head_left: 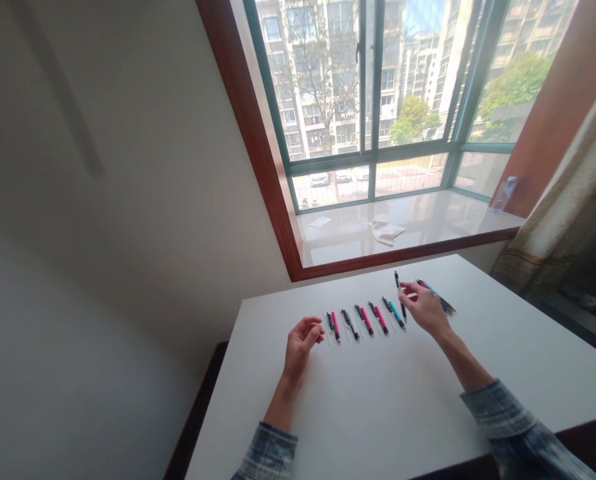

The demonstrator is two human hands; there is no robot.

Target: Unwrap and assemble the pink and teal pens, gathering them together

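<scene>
My right hand (425,307) pinches a slim black pen (403,311) between thumb and fingertips, holding it almost upright above the table. Left of it runs a row of pen parts in small groups, each with a black upper piece and a barrel: a teal barrel (396,315), a pink barrel (381,320), another pink barrel (367,321), a dark barrel (352,327) and a pink barrel (335,327). Thin pale sticks, perhaps refills, lie between the groups. At the row's left end rests my left hand (301,343), its fingers curled in, with nothing visible in them.
Several more pens (441,299) lie bunched just beyond my right hand. The white table (378,413) stands below a window sill (328,250) with a crumpled cloth or paper (387,232) and a clear bottle (505,195). A curtain (553,207) hangs at the right.
</scene>
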